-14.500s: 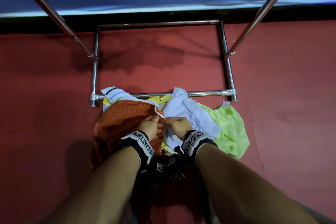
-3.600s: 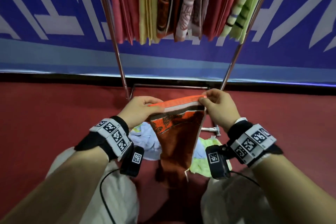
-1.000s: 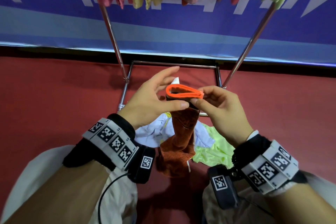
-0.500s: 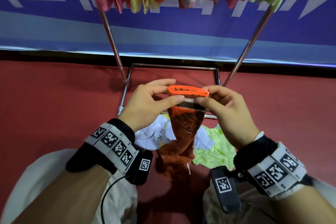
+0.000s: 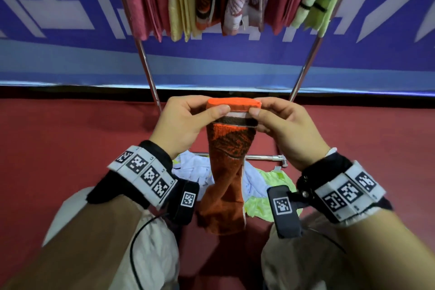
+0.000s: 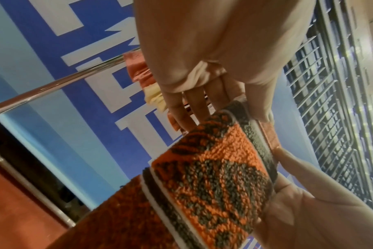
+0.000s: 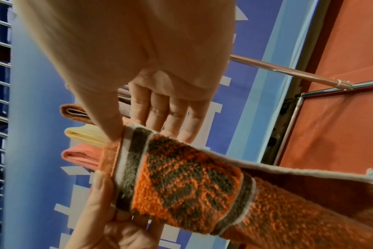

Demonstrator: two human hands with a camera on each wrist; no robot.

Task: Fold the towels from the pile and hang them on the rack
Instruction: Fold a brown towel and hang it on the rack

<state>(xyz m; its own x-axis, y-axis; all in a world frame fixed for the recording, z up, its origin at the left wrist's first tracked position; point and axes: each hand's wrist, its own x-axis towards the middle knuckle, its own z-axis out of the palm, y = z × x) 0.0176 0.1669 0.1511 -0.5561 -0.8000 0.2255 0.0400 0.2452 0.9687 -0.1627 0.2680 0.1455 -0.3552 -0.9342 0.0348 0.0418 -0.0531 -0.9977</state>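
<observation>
Left hand point(image 5: 181, 125) and right hand point(image 5: 292, 134) now hold the orange towel point(image 5: 229, 155) up, folded narrower.

No readable text: the blue banner point(image 5: 235, 59) shows only cropped white strokes, the wristbands point(image 5: 143, 170) coded squares.
</observation>
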